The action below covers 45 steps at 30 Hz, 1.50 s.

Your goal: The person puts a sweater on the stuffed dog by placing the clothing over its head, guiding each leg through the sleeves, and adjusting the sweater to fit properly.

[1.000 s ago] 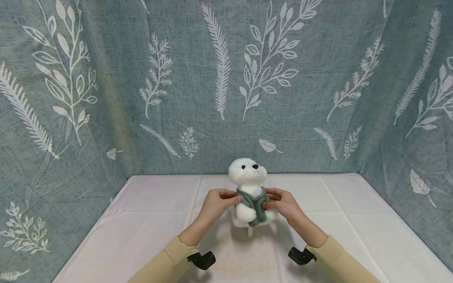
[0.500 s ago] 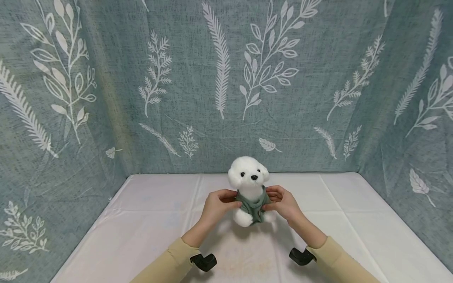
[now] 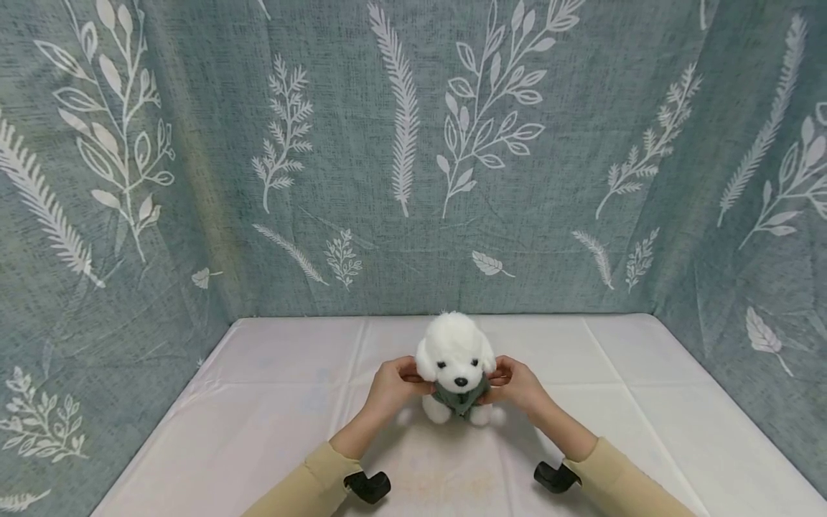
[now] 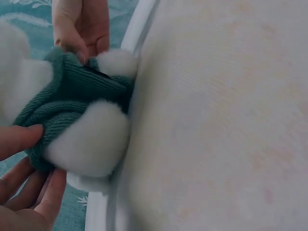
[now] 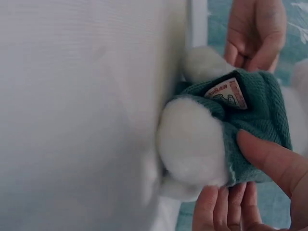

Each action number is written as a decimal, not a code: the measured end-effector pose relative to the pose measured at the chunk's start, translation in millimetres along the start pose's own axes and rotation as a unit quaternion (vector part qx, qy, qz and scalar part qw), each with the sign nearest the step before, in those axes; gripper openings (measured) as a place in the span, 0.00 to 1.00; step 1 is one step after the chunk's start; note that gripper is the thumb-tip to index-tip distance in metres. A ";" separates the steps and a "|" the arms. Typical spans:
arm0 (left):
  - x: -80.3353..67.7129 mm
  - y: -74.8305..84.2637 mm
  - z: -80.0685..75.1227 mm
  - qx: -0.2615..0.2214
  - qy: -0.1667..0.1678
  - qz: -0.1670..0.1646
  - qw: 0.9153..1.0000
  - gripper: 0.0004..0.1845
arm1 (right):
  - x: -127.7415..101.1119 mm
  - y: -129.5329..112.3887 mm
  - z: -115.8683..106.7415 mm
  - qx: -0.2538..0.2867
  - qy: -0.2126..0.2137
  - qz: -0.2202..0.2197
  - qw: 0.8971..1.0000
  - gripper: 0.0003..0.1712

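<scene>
Since a second ago, the toy dog (image 3: 456,366) has tipped forward and come lower, its face now turned down toward the person rather than up. It stands on the white table (image 3: 271,402), near the far edge, between both hands. A small patch (image 5: 226,91) is sewn on its green sweater (image 5: 255,120); it carries a little drawing and some print too small to read. The left hand (image 3: 391,385) and right hand (image 3: 517,382) reach in from either side, fingers curled, each pinching the knit at the toy's shoulders, thumbs pressing on the wool. Both forearms in tan sleeves (image 3: 304,481) stretch forward over the table.
</scene>
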State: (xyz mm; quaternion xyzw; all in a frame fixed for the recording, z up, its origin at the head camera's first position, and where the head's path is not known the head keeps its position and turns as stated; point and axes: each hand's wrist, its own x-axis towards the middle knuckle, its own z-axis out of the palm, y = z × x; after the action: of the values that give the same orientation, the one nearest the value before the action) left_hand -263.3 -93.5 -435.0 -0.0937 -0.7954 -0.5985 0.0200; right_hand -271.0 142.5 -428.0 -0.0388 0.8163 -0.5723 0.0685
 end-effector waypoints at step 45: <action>-12.5 82.0 14.1 0.111 0.127 0.199 0.965 0.24 | 65.9 -23.9 -6.9 -0.079 -0.185 -0.105 0.974 0.29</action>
State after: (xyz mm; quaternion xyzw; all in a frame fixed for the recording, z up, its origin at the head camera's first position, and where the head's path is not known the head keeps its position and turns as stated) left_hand -235.7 -59.8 -363.0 -0.1709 -0.8133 -0.4970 0.2497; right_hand -337.5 131.3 -407.6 -0.2353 0.8231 -0.4933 0.1544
